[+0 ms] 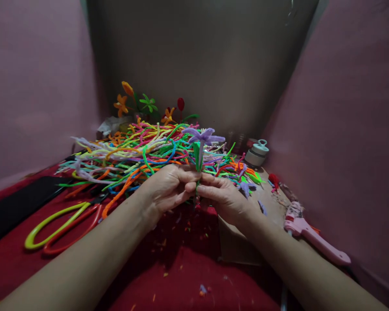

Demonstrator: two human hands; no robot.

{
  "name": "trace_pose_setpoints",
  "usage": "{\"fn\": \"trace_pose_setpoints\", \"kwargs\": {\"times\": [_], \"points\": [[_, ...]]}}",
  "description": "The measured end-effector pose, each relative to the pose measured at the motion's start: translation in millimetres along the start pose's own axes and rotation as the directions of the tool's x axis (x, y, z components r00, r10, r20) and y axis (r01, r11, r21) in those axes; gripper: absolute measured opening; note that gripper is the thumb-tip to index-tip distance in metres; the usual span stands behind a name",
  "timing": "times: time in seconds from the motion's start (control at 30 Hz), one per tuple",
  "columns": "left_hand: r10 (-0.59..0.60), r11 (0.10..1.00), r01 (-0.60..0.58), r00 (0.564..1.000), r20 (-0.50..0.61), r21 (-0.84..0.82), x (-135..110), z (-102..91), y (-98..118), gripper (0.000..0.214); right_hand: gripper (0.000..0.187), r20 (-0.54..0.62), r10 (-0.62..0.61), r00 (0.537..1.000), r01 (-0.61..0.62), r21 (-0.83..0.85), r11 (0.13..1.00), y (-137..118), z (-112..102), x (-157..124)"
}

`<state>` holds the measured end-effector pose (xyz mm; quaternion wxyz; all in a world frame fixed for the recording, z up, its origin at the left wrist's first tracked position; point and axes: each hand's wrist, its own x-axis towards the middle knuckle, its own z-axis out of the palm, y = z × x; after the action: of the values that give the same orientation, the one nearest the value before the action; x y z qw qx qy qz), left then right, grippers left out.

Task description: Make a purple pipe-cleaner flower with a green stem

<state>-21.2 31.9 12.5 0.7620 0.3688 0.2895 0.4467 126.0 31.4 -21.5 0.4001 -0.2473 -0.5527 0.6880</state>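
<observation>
A purple pipe-cleaner flower (203, 136) stands upright on a green stem (198, 159) between both hands. My left hand (168, 186) is closed around the lower stem from the left. From the right, my right hand (223, 196) pinches the same stem, its fingertips touching those of the left. Just behind the hands spreads a big heap of coloured pipe cleaners (142, 151).
Scissors with yellow and red handles (61, 226) lie at the left on the red cloth (181, 276). A pink glue gun (307, 233) rests at the right. Finished flowers (139, 103) stand at the back, a tape roll (257, 154) right of the heap, a dark flat object (16, 205) at far left.
</observation>
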Motion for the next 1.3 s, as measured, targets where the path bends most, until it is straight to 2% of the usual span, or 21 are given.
{"fn": "trace_pose_setpoints", "kwargs": {"times": [0.1, 0.17, 0.3, 0.47, 0.53, 0.63, 0.77, 0.83, 0.93, 1.0, 1.13, 1.3], "points": [[0.061, 0.991, -0.069, 0.996, 0.073, 0.115, -0.3, -2.6, -1.6, 0.007, 0.021, -0.003, 0.023, 1.0, -0.023, 0.033, 0.999, 0.7, -0.8, 1.2], [0.087, 0.984, -0.098, 0.993, 0.081, 0.149, -1.1, -2.4, -1.7, 0.003, 0.018, -0.046, 0.033, 0.998, -0.032, 0.022, 0.999, 1.5, -2.6, 1.5], [0.09, 0.978, -0.086, 0.996, -0.015, 0.191, -2.3, -0.1, -2.3, 0.014, 0.019, -0.121, 0.062, 0.991, -0.061, 0.008, 0.998, 3.7, -5.1, 1.2], [0.108, 0.962, -0.062, 0.981, -0.161, 0.265, -1.9, -0.5, -3.7, 0.016, 0.017, -0.098, 0.067, 0.993, -0.068, -0.011, 0.998, 3.2, -3.8, 0.5], [0.098, 0.969, -0.064, 0.986, -0.134, 0.237, -0.7, -2.2, -3.6, 0.014, 0.019, -0.038, 0.077, 0.996, -0.078, -0.019, 0.997, 1.2, -2.8, 0.0], [0.041, 0.989, -0.037, 0.999, -0.029, 0.144, 1.7, -4.5, -3.0, 0.008, 0.022, 0.027, 0.07, 0.997, -0.069, -0.047, 0.997, -1.6, -1.8, -0.8], [0.058, 0.996, -0.06, 0.998, 0.034, 0.073, 1.7, -2.8, -1.3, 0.005, 0.02, 0.021, 0.053, 0.998, -0.053, -0.019, 0.998, -0.9, -3.2, -0.1], [0.073, 0.993, -0.073, 0.997, 0.009, 0.096, -0.1, -0.3, -1.1, 0.005, 0.017, -0.006, 0.053, 0.999, -0.053, 0.005, 0.999, 1.1, -5.2, 0.9], [0.091, 0.983, -0.073, 0.991, -0.101, 0.169, -2.5, 2.8, -2.7, 0.018, 0.016, -0.04, 0.063, 0.997, -0.064, -0.022, 0.998, 3.8, -7.6, 1.8], [0.106, 0.97, -0.075, 0.986, -0.126, 0.23, -3.1, 3.4, -3.8, 0.019, 0.019, -0.023, 0.08, 0.997, -0.081, -0.056, 0.995, 3.9, -8.1, 1.8], [0.09, 0.955, -0.071, 0.994, -0.056, 0.286, -2.8, 1.1, -2.1, 0.016, 0.029, 0.095, 0.098, 0.991, -0.096, -0.033, 0.995, 0.3, -7.6, 1.9], [0.05, 0.974, -0.066, 0.995, 0.082, 0.216, -2.3, -5.6, 1.9, 0.014, 0.027, 0.202, 0.053, 0.978, -0.061, 0.033, 0.998, -2.0, -8.3, 1.4]]}}
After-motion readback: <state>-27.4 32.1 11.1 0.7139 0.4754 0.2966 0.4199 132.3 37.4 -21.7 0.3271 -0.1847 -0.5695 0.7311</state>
